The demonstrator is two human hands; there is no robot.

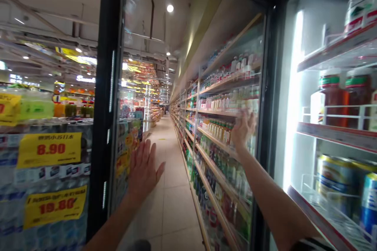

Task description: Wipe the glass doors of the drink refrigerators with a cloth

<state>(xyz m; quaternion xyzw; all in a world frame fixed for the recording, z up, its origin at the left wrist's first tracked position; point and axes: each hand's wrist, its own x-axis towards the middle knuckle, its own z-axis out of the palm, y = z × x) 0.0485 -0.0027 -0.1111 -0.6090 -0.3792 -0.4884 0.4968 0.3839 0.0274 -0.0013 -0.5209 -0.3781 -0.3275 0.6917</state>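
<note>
A glass refrigerator door (188, 157) in a black frame stands swung open in front of me, and the aisle shows in its pane. My left hand (145, 168) is raised at the pane's left part, fingers stretched and slightly spread, holding nothing. Toward the door's right side reaches my right hand (244, 128), raised with its fingers apart and somewhat smeared by motion. Nothing shows in it. Whether either palm presses on the glass I cannot tell. The black door frame (103, 110) runs upright left of my left hand.
At right, the lit open cooler holds red-brown bottles with green-banded caps (330, 98) and cans (337, 180) behind wire guards. Stacked bottle packs (17, 204) with yellow price signs (50, 150) stand at left. Shelf rows of drinks and a tiled floor (172, 204) appear in the pane.
</note>
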